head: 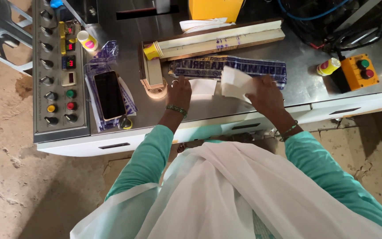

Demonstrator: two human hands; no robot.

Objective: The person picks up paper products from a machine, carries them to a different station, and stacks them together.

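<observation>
White paper sheets sit in both hands on the steel counter (253, 113). Our right hand (267, 95) has its grip pinched around a small stack of white sheets (234, 82), lifted and tilted just above the counter. Our left hand (180, 92) rests flat, fingers spread, grip holding nothing, its fingertips touching the left edge of a single white sheet (203, 86) lying flat. That flat sheet lies between the two hands, just left of the held stack, so both hands are close, the left one touching. Just far of it, a long blue printed wrapper (244, 66) runs left to right. A phone (109, 94) lies well left, near the control panel (58, 71).
</observation>
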